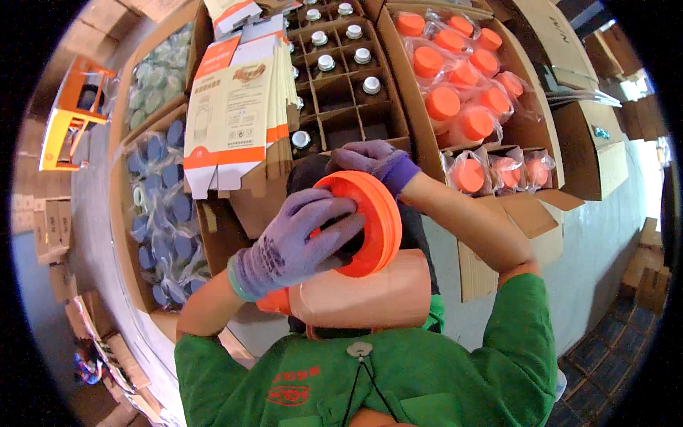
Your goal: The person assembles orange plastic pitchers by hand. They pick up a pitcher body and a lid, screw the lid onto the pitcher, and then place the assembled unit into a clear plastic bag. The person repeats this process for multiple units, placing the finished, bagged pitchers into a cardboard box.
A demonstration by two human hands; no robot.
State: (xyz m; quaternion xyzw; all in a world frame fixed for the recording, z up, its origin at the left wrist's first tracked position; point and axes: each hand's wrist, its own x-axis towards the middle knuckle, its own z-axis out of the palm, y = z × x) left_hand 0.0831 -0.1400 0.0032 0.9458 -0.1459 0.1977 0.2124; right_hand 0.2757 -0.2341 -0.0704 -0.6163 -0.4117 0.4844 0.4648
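One orange tub (388, 224), centre frame: left hand (299, 238) curled into its mouth, right hand (373, 156) half-closed at its upper edge, grips unclear; inside work seems underway, next calling for steady support.

At the far left, we locate an orange cart (65, 112) with a dark wheel (89, 97). Below it, we note stacked brown boxes (55, 226). Closer in, we identify two adjoining open cartons: the upper carton (156, 121) contains pale green items (149, 82); the lower carton (119, 206) contains blue items (181, 206) in clear plastic film. At lower right, we observe a dark, grid-patterned surface (605, 363).
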